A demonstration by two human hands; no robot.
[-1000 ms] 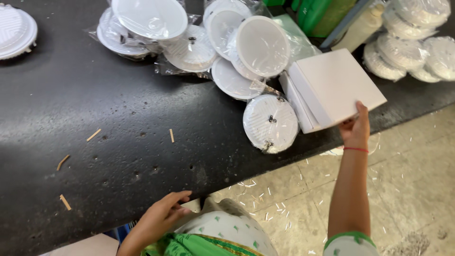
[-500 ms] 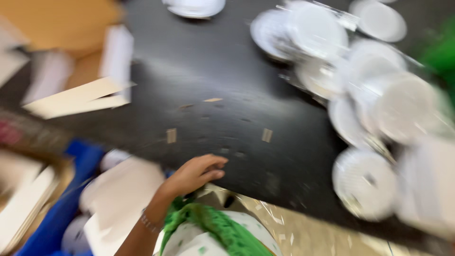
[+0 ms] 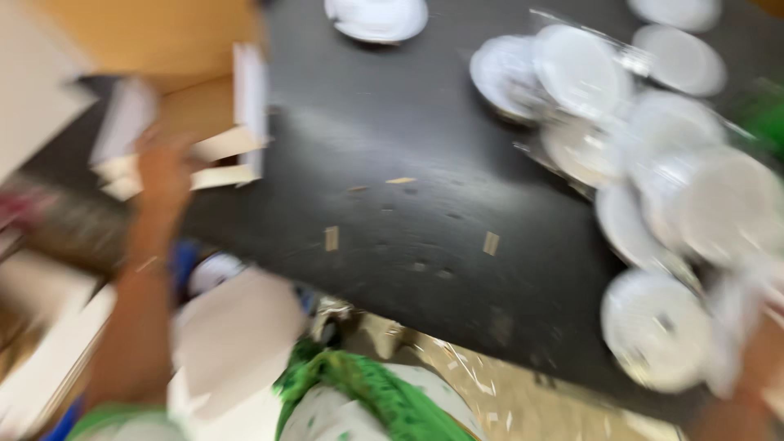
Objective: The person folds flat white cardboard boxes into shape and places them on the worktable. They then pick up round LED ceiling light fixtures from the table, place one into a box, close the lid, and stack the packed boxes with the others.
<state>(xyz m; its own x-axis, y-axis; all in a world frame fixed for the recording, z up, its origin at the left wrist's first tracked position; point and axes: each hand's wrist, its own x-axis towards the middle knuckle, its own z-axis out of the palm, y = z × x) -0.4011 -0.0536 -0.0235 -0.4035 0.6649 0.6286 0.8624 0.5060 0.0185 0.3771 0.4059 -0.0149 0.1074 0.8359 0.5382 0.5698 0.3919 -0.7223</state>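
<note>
The left hand (image 3: 163,167) reaches up at the black surface's (image 3: 392,212) left edge, just by a stack of flat white cartons (image 3: 245,114); blur hides its fingers. The right hand (image 3: 763,359) sits at the right edge by white round lids (image 3: 657,327), grip unclear.

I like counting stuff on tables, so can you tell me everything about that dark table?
The table is a wide, black, dull-looking slab with a straight front edge, seen from above and blurred. Many round white discs crowd its right side, and one more sits at the far edge. A few small tan scraps lie in the middle. Pale flat cardboard pieces rest at its left end, where the left hand reaches.
</note>
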